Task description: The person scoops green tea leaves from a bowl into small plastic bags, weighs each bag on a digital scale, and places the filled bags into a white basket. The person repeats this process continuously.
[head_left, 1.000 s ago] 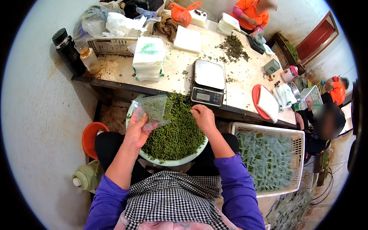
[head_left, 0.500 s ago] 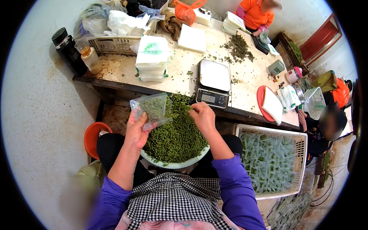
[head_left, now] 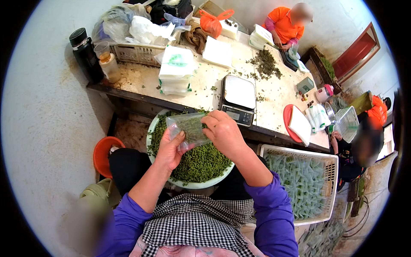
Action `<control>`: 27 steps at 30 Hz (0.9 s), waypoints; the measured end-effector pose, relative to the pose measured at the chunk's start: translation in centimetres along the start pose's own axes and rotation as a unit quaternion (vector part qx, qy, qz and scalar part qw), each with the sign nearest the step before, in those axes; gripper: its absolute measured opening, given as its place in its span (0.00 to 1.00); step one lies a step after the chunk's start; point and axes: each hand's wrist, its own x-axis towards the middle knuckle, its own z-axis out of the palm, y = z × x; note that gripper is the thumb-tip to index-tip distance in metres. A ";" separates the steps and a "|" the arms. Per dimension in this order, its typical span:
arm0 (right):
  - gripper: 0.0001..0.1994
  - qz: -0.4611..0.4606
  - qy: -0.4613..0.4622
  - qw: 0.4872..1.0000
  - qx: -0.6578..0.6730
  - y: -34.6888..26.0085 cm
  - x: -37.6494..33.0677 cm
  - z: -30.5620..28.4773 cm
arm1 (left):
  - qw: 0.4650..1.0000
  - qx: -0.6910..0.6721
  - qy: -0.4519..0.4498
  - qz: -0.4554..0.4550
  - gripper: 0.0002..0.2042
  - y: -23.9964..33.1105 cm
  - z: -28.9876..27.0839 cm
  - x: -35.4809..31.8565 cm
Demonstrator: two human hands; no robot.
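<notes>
Head view: a white basin (head_left: 150, 128) of green leaves (head_left: 201, 162) sits on the lap; above it the left hand (head_left: 169, 150) and right hand (head_left: 222, 132) pinch a small clear bag (head_left: 190, 128), likely light, limp and slippery, best held by its rim.

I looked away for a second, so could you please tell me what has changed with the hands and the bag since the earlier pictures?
The right hand moved left from the green heap to the mouth of the small clear bag, meeting it there. The left hand kept holding the bag above the white basin. The scale and the crate of filled bags stayed put.
</notes>
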 end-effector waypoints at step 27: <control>0.24 0.242 0.069 0.948 0.195 0.1 -1.6 -0.6 | 0.991 -0.045 -0.113 -0.062 0.21 -1.1 -0.1 -0.1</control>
